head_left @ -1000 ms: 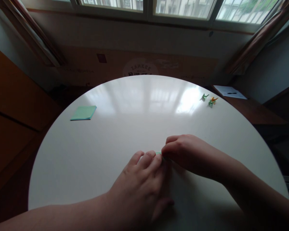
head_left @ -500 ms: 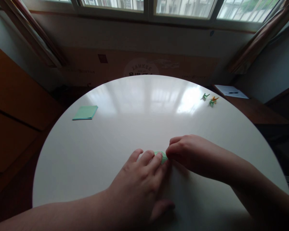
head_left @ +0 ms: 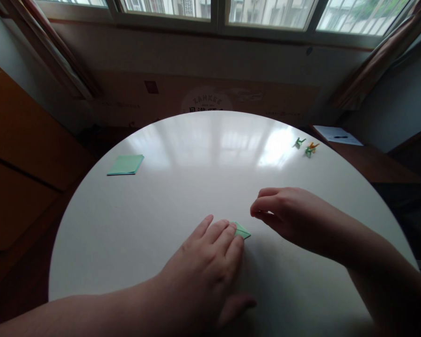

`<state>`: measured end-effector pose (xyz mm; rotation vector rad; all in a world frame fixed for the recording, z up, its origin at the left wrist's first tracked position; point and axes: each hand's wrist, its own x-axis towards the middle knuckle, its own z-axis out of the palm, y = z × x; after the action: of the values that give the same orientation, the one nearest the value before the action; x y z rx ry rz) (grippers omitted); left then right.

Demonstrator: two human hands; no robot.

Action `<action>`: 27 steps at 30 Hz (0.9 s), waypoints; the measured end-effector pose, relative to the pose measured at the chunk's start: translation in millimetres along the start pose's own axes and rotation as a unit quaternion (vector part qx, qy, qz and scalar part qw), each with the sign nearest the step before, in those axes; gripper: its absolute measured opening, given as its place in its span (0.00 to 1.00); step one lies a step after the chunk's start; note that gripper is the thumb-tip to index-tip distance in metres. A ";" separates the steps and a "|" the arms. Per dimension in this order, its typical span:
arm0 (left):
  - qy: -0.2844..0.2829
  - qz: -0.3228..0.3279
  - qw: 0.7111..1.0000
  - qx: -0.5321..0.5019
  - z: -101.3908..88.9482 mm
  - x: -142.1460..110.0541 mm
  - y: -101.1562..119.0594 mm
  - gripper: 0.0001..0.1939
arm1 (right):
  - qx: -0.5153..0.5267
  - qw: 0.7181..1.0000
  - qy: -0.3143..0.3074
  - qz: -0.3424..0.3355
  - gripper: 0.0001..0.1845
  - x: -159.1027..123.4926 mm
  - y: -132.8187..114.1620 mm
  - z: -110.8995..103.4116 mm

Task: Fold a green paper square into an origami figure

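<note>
A small folded piece of green paper (head_left: 242,231) lies on the white table, its pointed right end and a crease line showing. My left hand (head_left: 208,255) rests over the rest of it, fingers stretched out and pressing it down, thumb apart toward me. Up and to the right of the paper's tip, my right hand (head_left: 280,208) hovers clear of it. Its thumb and fingertips are closed together, with nothing visible between them.
A stack of green square paper (head_left: 125,164) sits at the table's left. Toward the right back edge stand small folded paper figures, a green one (head_left: 299,142) and a green-and-orange group (head_left: 311,149). Beyond the round white table (head_left: 154,210), a sheet with a pen (head_left: 337,135) lies on a brown surface.
My right hand has left the paper's right tip and moved up and right, uncovering that point. My left hand stays on the paper, its fingers shifted slightly.
</note>
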<state>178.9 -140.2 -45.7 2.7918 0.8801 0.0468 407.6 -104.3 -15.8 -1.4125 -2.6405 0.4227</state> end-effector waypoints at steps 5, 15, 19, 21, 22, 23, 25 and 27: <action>-0.013 -0.017 1.000 -0.008 -1.9 3.1 0.5 0.31 | 0.043 0.999 -0.003 0.004 0.07 0.4 5.9 1.3; 0.032 -0.025 0.999 0.018 9.9 3.7 -6.6 0.34 | 0.066 0.997 -0.045 0.005 0.03 3.2 4.1 4.3; 0.036 -0.023 0.999 -0.002 3.6 5.3 -4.4 0.33 | 0.060 0.996 -0.063 -0.013 0.02 3.0 2.4 6.6; 0.033 -0.027 0.999 -0.008 -1.7 6.2 -2.3 0.27 | 0.059 0.996 -0.070 -0.018 0.05 2.7 1.6 7.8; 0.025 -0.029 0.999 -0.009 -4.3 6.6 -1.2 0.24 | 0.057 0.996 -0.071 -0.019 0.06 2.6 1.2 8.2; 0.014 -0.031 0.999 -0.007 -6.6 6.9 -0.2 0.20 | 0.056 0.996 -0.069 -0.019 0.07 2.6 0.9 8.5; -0.003 -0.038 0.999 -0.002 -9.5 7.1 1.6 0.16 | 0.053 0.997 -0.058 -0.018 0.07 3.0 0.5 8.6; 0.001 -0.042 0.999 0.005 -9.2 6.9 2.5 0.16 | 0.050 0.997 -0.050 -0.017 0.07 3.7 0.3 8.2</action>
<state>185.2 -136.5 -36.3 2.7616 1.0009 0.0329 403.9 -102.7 -23.8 -1.3488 -2.6750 0.6282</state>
